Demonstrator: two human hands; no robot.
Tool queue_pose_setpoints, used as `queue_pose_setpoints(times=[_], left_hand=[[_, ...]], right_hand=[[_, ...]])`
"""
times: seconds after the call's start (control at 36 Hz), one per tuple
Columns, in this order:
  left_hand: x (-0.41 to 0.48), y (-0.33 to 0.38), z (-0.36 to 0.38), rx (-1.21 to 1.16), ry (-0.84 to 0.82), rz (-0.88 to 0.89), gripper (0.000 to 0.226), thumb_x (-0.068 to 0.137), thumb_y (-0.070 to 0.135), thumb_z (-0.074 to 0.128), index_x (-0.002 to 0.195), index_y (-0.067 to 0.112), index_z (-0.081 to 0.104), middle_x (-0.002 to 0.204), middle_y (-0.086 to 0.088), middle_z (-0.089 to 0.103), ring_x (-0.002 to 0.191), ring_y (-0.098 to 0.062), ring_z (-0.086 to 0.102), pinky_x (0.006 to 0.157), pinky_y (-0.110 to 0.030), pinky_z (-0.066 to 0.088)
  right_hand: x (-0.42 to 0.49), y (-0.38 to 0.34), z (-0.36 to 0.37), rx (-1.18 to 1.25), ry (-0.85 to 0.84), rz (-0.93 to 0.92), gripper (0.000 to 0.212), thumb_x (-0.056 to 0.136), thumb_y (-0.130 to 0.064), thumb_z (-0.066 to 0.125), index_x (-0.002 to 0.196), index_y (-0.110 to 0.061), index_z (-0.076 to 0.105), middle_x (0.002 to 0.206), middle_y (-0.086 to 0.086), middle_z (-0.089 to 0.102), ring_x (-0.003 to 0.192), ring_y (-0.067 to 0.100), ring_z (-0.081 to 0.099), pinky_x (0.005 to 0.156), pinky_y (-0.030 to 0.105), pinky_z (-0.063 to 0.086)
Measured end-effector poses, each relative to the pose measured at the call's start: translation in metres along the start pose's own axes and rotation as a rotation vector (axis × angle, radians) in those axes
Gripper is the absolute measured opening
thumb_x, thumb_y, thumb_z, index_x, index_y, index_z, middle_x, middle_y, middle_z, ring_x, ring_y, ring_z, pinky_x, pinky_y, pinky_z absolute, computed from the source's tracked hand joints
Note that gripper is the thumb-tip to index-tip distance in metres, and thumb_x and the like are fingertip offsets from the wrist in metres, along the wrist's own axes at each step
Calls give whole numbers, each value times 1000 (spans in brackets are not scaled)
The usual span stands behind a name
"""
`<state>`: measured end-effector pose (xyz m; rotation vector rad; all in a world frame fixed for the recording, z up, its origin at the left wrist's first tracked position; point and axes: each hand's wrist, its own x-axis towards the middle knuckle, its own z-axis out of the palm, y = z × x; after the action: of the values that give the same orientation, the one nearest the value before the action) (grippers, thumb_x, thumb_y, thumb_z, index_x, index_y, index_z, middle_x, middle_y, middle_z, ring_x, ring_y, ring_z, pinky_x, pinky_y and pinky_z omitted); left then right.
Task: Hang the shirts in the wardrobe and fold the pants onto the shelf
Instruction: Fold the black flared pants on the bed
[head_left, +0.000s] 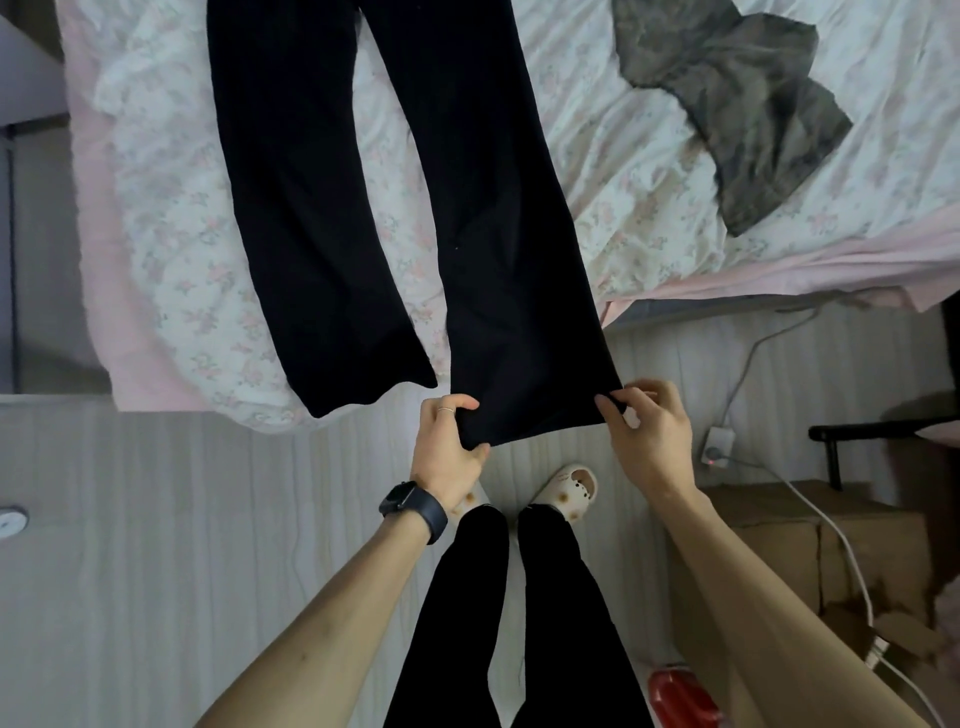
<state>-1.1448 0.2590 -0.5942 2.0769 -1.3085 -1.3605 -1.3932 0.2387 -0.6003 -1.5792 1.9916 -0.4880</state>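
Left hand and right hand are pinching the hem corners of limp, soft pants; likely sagging between hands.

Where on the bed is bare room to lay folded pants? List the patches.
Bare sheet lies between the black pants and the grey garment, and on the floral quilt beyond the pants' free leg, toward the bed's edge. Crowded: the near corner, where the left hand and right hand grip one leg's hem.

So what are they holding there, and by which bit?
Black pants, by the hem of one leg: the left hand grips one corner of the hem, the right hand pinches the other.
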Motion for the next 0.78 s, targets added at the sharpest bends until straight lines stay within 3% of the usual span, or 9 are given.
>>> queue_pose_setpoints(times=[0.08,0.11,0.17,0.22,0.39,0.47,0.58,0.69,0.78], left_hand=[[-4,-2,-1,91,-17,56,56,80,-8,68,124,23,51,125,6,33,74,-22,66,69,-39,59],[-6,-3,-1,121,-2,72,57,79,-10,67,124,22,52,125,6,34,76,-18,64,69,-35,58],[-9,-3,-4,138,86,99,52,79,-10,66,118,22,56,122,6,42,80,-6,56,68,-13,50],[-10,-2,-6,125,160,104,44,81,-10,65,112,21,58,116,6,49,82,-8,52,66,-5,42],[-17,16,-15,237,192,189,45,77,-12,61,111,18,56,108,10,45,68,-15,54,55,-30,47],[-24,25,-18,272,175,187,42,76,-9,61,105,20,58,108,7,48,61,-9,50,52,-30,46],[-30,33,-19,287,188,170,37,79,-1,64,106,23,57,106,9,46,58,-8,48,50,-25,38],[-38,45,-19,321,233,163,35,81,4,65,109,25,56,107,10,45,62,-12,51,50,-27,39],[-45,46,-17,419,270,156,34,82,7,66,109,25,57,108,7,47,66,-15,53,50,-29,43]], right_hand=[[-2,-1,-8,-100,2,-115,15,98,-12,64,110,-8,73,103,11,65,81,30,64,70,31,48],[-1,-3,-11,-128,-11,-118,17,99,-9,61,113,-7,71,103,13,65,78,33,64,67,34,49],[0,-7,-18,-187,-28,-104,18,100,-7,56,114,-6,67,101,16,65,74,37,62,62,39,50],[2,-12,-23,-243,-66,-85,15,99,-6,54,112,-5,61,97,16,62,68,36,57,57,38,47],[2,-29,-30,-495,-235,-127,30,102,-19,48,131,-19,50,100,10,52,59,33,52,53,35,43],[2,-38,-33,-591,-303,-175,32,100,-23,46,133,-24,45,102,5,51,65,32,60,53,35,47],[9,-42,-38,-691,-319,-263,33,96,-23,49,128,-27,46,99,2,54,67,32,64,49,30,33],[19,-48,-48,-758,-324,-397,24,98,-29,47,121,-27,49,96,-1,58,73,32,67,51,30,31],[21,-43,-63,-661,-257,-412,17,97,-29,45,113,-25,47,92,0,60,73,36,66,55,32,33]])
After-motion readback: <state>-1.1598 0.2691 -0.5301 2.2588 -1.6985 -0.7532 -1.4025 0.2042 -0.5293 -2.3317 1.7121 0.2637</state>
